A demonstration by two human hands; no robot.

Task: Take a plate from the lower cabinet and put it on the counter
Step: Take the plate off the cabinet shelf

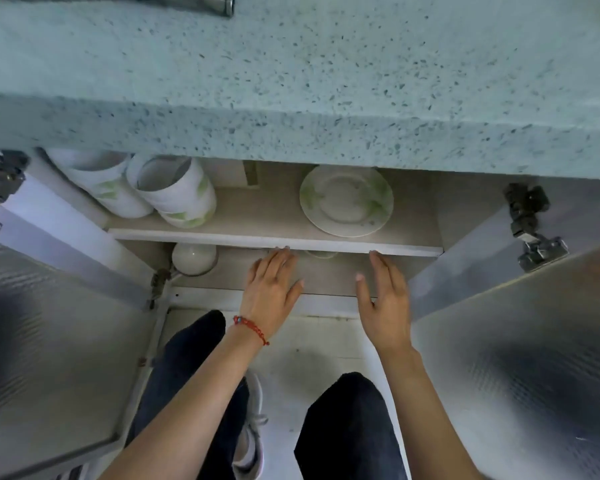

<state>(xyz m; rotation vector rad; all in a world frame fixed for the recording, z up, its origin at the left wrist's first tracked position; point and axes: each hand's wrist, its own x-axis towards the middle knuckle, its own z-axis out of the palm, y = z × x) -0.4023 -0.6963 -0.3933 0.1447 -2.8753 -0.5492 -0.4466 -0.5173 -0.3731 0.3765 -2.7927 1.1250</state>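
White plate (346, 200), seemingly green-patterned, unlabelled.

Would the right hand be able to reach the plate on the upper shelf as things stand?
Probably yes: both doors stand open, the right hand is empty at the shelf edge, and nothing lies before the plate.

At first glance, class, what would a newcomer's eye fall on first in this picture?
Two bare hands, the left hand with a red bracelet and the right hand, reach open-palmed toward the open lower cabinet. On the upper shelf a white plate with green leaf print lies flat at right, and matching bowls stack at left. The speckled counter spans above.
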